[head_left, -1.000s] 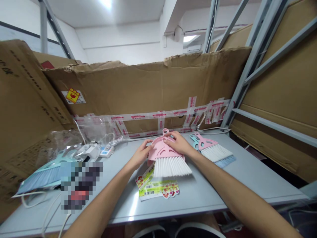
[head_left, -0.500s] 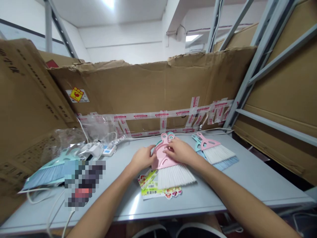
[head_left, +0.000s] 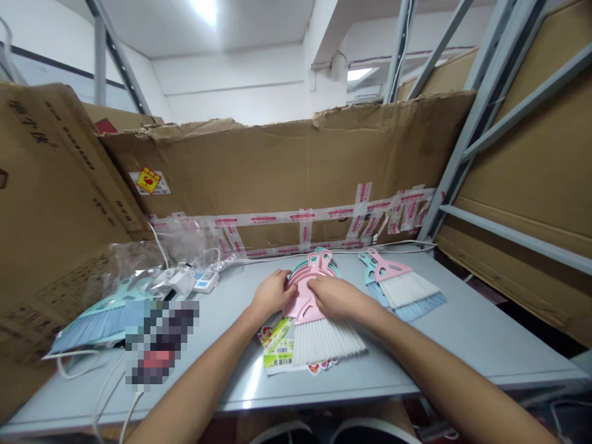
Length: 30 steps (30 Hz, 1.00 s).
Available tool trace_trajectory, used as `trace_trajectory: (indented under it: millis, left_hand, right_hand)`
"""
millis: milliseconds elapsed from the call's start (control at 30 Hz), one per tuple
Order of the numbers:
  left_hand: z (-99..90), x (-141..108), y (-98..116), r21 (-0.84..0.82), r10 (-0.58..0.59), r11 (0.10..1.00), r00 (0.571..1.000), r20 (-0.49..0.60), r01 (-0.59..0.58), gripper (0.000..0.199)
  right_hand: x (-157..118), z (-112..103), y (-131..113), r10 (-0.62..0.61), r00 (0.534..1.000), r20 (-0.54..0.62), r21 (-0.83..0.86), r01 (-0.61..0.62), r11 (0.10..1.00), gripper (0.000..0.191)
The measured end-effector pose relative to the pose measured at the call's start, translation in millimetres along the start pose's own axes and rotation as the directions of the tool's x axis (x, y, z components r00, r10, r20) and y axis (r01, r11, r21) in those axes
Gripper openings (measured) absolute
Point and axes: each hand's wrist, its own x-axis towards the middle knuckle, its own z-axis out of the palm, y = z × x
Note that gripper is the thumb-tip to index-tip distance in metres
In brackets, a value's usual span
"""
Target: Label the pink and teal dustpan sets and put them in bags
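Observation:
A pink hand brush with white bristles lies on a pink dustpan, handles pointing away from me. Behind them shows the rim of a green dustpan. My left hand is closed at the left edge of the pink dustpan, thumb on top. With bent fingers, my right hand grips the right side of the pink brush; its fingertips are partly hidden. Printed cardboard labels lie beneath the bristles.
On the right lie a pink brush and a green brush with blue bristles. At left are a green dustpan and brush set, a power strip, clear plastic bags and cables. A tall cardboard sheet stands behind the table.
The pink brush has shifted slightly toward me and right, and two pink handle loops now show side by side. My right hand has slid down from the handle, its fingers more curled.

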Motion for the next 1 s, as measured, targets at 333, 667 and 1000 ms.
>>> trace_trajectory:
  millis: [333,667,1000]
  left_hand:
    - [3.8,17.7,-0.1,-0.06,-0.11,0.992,0.993,0.038,0.112,0.03]
    - [-5.2,15.2,9.6,-0.016,-0.121,0.992,0.99,0.074,0.123,0.042]
    - [-39.4,-69.1,-3.3,0.019,-0.176,0.984,0.94,0.291,0.178,0.045]
  right_hand:
    - [14.6,9.7,-1.0,0.025,0.997,-0.076,0.013,-0.024,1.0,0.042]
    - [17.9,-3.4,15.8,0.03,0.999,-0.034,-0.025,-0.031,0.999,0.039]
    - [-2.9,-53.6,56.3,0.171,0.958,-0.229,-0.041,-0.185,0.982,0.022]
